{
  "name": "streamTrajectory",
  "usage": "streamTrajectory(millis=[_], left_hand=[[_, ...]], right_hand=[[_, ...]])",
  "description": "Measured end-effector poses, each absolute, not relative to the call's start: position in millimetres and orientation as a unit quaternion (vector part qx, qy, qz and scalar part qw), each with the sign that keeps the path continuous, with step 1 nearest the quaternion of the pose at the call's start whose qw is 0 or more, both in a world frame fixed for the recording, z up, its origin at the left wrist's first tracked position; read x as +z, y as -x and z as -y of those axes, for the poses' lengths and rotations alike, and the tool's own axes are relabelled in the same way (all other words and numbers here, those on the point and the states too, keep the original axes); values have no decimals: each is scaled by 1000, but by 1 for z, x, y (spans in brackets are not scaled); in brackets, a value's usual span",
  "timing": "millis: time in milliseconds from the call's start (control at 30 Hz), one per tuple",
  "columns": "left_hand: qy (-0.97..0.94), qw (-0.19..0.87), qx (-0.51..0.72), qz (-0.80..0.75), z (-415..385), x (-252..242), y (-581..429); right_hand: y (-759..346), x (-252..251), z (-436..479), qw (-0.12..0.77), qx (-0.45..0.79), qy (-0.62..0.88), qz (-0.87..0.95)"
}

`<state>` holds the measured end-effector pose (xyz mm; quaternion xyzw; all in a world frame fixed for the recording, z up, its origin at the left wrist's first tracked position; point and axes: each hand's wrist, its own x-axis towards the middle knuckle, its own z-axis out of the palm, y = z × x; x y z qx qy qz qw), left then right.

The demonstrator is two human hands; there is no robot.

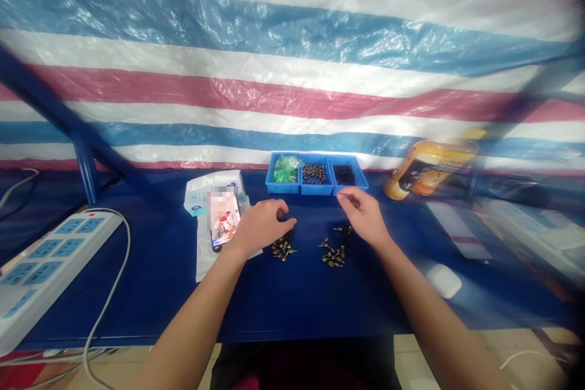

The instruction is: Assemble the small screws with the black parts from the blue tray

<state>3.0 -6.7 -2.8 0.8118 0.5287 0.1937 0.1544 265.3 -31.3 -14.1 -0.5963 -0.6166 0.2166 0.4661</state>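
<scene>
My left hand (pixel 265 226) hovers over a small pile of metal screw-like parts (pixel 284 251), with its fingers curled and the thumb apart. I see nothing between them. My right hand (pixel 364 214) is at the front of the right-hand blue bin (pixel 361 186), thumb and forefinger pinched together. Whatever the pinch may hold is too small to make out. Below it lies a second loose pile of the same kind of parts (pixel 336 256). The right-hand bin has small black pieces (pixel 343 174), the middle one small metal pieces (pixel 314 173), and the left one a green plastic packet (pixel 286 168).
A phone (pixel 225 219) playing a video rests on a white plastic bag (pixel 205 256) to the left. Further left is a power strip (pixel 59 256) with its cable. On the right are an orange bottle (pixel 429 167) lying tilted, a pale flat box (pixel 458 230) and a white case (pixel 444 281).
</scene>
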Motion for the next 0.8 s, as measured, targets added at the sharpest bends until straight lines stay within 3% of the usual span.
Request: streamTrajectory(millis=[433, 800], left_hand=[[-846, 172, 101, -495, 16, 5, -1], [-841, 161, 177, -485, 20, -6, -25]], right_hand=[[-257, -17, 34, 431, 213, 578, 660], [-251, -18, 37, 374, 217, 544, 719]])
